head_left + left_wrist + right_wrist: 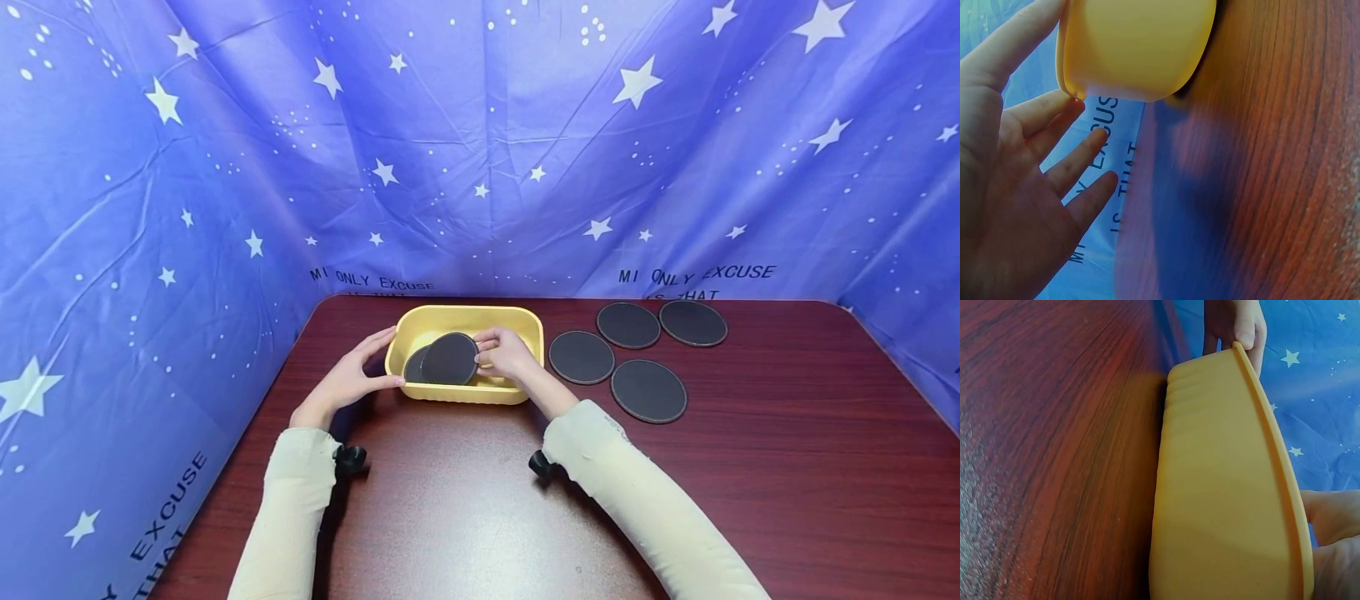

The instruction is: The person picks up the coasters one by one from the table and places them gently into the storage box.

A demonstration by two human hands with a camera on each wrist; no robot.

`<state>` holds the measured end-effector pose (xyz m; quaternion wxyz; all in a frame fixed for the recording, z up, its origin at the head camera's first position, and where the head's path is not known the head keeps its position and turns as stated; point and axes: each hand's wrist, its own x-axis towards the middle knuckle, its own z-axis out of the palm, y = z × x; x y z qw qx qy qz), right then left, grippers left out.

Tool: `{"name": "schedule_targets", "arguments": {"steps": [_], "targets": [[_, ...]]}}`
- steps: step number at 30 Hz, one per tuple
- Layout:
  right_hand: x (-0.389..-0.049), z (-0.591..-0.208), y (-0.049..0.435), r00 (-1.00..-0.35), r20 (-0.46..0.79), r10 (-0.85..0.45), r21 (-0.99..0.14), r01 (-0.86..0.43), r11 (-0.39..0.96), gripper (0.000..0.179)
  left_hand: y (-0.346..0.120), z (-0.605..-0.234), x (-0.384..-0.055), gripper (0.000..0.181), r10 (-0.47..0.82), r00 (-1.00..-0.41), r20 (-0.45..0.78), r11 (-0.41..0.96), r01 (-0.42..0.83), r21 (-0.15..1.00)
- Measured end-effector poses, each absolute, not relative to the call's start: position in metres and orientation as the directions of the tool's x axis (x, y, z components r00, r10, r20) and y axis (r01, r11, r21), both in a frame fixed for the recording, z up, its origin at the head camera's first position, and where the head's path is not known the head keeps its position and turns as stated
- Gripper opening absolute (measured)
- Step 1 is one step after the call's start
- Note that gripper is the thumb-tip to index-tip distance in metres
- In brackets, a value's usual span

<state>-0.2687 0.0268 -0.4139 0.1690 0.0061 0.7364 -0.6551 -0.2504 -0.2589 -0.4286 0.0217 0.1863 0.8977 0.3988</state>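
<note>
A yellow plastic basin (468, 394) stands on the table, with a round black coaster (413, 367) leaning inside at its left. In front of that one, tilted up, is a second black coaster (450, 360), whose right edge my right hand (507, 355) pinches over the basin. My left hand (347, 382) rests on the basin's left end, thumb and fingers spread along the rim. The left wrist view shows that hand's fingers (1063, 172) fairly straight, one touching the rim. In the right wrist view the basin wall (1229, 475) hides most of my right hand (1335, 544).
Several more round black coasters (581, 357) lie flat on the dark red wooden table (795, 467), right of the basin. A blue star-printed cloth (480, 150) hangs behind the table and along its left side.
</note>
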Motion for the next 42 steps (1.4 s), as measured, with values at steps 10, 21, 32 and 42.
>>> {"name": "schedule_targets", "arguments": {"steps": [10, 21, 32, 42], "targets": [[-0.267, -0.416, 0.027, -0.906, -0.276, -0.321, -0.947, 0.199, 0.252, 0.045, -0.258, -0.427, -0.249, 0.087, 0.349, -0.931, 0.106, 0.609, 0.312, 0.729], [-0.269, -0.415, 0.028, -0.858, -0.318, -0.403, -0.938, 0.222, 0.267, 0.047, -0.257, -0.424, -0.250, 0.087, 0.348, -0.932, 0.100, 0.611, 0.306, 0.730], [-0.269, -0.415, 0.030, -0.873, -0.297, -0.387, -0.942, 0.200, 0.271, 0.046, -0.258, -0.425, -0.250, 0.087, 0.344, -0.934, 0.095, 0.614, 0.301, 0.729], [-0.267, -0.408, 0.040, -0.885, -0.222, -0.410, -0.969, 0.153, 0.194, 0.044, -0.258, -0.428, -0.250, 0.086, 0.349, -0.932, 0.099, 0.607, 0.305, 0.734]]}}
